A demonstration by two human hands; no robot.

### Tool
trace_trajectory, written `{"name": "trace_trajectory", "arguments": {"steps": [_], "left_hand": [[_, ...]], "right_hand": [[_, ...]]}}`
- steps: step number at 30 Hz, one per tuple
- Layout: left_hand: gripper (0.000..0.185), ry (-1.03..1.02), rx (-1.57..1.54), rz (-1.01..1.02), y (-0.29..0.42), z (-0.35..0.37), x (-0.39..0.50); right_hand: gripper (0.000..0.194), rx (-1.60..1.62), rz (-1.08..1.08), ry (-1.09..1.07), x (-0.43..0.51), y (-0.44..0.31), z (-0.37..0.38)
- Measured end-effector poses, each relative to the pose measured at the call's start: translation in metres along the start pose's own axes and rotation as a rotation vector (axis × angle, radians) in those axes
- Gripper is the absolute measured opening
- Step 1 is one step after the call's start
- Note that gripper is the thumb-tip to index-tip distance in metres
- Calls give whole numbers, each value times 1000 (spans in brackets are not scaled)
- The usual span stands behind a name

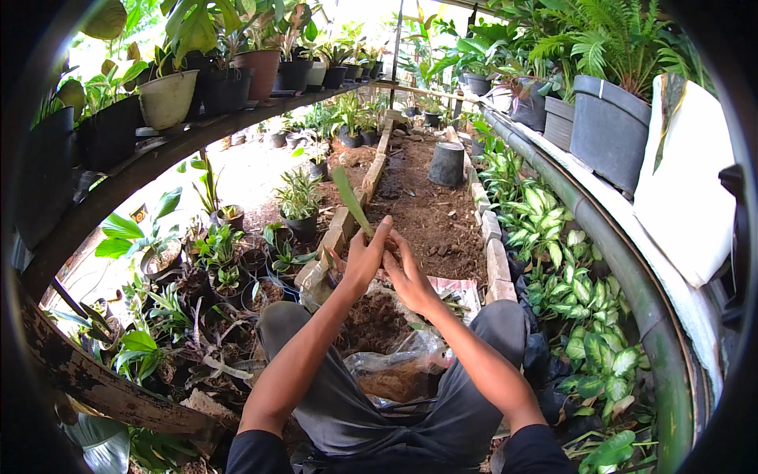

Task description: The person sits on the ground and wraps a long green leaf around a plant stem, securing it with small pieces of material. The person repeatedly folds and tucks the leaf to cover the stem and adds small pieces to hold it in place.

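Observation:
A long green leaf cutting [349, 198] stands tilted up and to the left out of my joined hands. My left hand [362, 260] grips its lower end. From the other side, the fingers and thumb of my right hand [410, 278] close around the same end; its base is hidden behind them. Below, between my knees, lies a heap of dark brown potting mix [373, 320]. Nearer my lap is a clear plastic bag [402, 361] with brown fibrous material inside. A pale sack [314, 283] sits beside my left knee.
Ahead runs a soil bed [429, 231] edged with bricks [494, 255], with an upturned black pot [447, 165] on it. Several potted plants [299, 201] crowd the left. Variegated plants [583, 284] line the right, beneath a bamboo rail [616, 249]. A raised shelf [237, 115] carries more pots.

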State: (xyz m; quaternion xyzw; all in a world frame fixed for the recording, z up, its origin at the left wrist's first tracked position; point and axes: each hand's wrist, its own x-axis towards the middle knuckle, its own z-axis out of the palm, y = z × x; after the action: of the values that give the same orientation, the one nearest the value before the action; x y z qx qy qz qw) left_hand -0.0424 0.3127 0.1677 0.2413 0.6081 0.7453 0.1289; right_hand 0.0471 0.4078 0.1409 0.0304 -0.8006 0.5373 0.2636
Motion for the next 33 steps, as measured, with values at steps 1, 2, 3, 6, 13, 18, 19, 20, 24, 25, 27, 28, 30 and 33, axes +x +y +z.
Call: {"name": "trace_trajectory", "arguments": {"steps": [1,2,3,6,13,18,19,20,24,25,27,28,30,33], "left_hand": [[53,-83,-100,-47,-1,0,2],[56,-155,-187,-117,-3,1,2],[60,-190,-258,-228,-3,0,2],[60,-338,-388,-202,-1,-1,-3],[67,-416,-367,-105,17,-3,-8],[61,-444,-269,-3,23,-2,-11],[60,-438,-226,45,23,-2,-11],[59,-390,-223,36,23,-2,-10],[56,-281,-199,6,22,-4,-6],[55,-269,-192,-3,21,-5,-5],[56,-299,-186,-36,19,-5,-5],[57,-314,-183,-49,18,-5,-4],[59,-358,-184,-88,14,-1,-6],[63,-437,-136,-133,7,6,-10]], "right_hand": [[67,-105,-9,35,0,0,-1],[68,-209,-16,70,-1,0,-2],[69,-327,27,100,-1,-1,-2],[70,-308,140,166,3,-7,-9],[58,295,259,301,11,-14,-25],[69,339,311,360,11,-12,-44],[67,322,311,368,11,-13,-46],[66,377,276,383,11,-15,-46],[56,454,182,474,7,-29,-42],[54,404,130,466,6,-32,-42],[50,306,3,427,4,-36,-42],[47,269,-79,425,2,-36,-40],[45,261,-44,480,4,-33,-36],[43,225,-121,535,8,-25,-30]]}}
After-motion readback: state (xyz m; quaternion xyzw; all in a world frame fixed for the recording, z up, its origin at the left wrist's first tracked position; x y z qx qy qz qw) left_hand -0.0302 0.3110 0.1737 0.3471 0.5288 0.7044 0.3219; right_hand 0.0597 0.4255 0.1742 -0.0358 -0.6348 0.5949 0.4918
